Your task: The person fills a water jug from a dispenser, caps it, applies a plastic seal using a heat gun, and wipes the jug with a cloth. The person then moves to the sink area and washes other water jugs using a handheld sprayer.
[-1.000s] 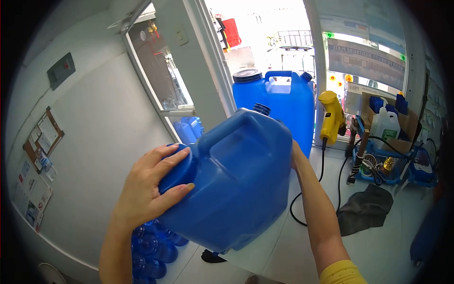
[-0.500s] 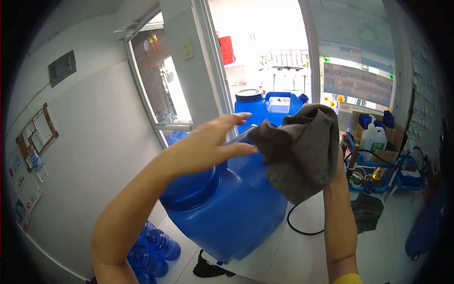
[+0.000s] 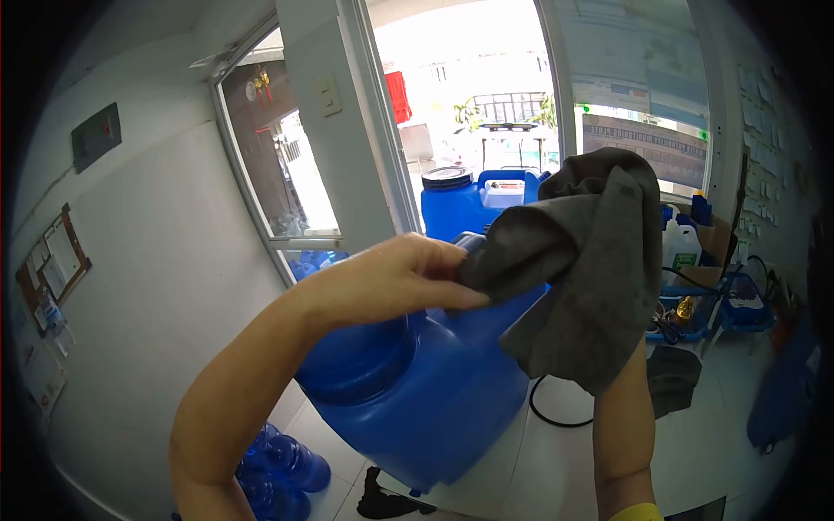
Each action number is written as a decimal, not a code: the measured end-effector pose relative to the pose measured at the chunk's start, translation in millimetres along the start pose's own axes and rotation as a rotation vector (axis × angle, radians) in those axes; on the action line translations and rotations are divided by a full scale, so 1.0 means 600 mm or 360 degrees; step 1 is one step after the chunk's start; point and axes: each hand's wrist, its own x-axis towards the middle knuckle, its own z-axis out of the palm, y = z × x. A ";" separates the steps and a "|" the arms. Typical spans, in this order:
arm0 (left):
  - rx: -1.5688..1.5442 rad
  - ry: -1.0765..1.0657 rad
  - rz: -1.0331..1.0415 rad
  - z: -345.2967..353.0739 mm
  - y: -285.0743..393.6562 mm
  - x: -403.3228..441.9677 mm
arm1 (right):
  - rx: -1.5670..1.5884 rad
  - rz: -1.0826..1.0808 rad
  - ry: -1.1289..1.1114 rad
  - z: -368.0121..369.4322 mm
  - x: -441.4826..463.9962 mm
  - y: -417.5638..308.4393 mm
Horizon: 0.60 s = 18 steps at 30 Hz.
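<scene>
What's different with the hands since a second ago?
The left hand let go of the lid of the near jug, moving up and right to pinch the gray cloth. The right hand left the jug's side and is now hidden by the raised cloth. The far jug stayed standing behind.

near five o'clock, a short stretch of bright yellow sleeve [image 3: 638, 513] shows at the edge of the view, its hem curving round the right arm [image 3: 624, 425]. above the hem that arm is bare; the right hand is hidden. toward seven o'clock, the left arm [image 3: 252, 365] is bare past the elbow, tapering to a bare left hand [image 3: 413, 276].
</scene>
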 end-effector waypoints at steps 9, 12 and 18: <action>0.0401 0.0027 -0.0338 -0.110 -0.127 -0.032 | -0.0615 0.0453 -0.0540 0.100 -0.082 -0.013; 0.0417 -0.0041 -0.0355 -0.128 -0.200 -0.042 | 0.0238 0.0998 -0.0248 0.129 -0.039 -0.011; -0.0013 0.0053 -0.0380 -0.115 -0.263 -0.081 | -0.0775 0.0627 -0.0826 0.151 -0.005 0.011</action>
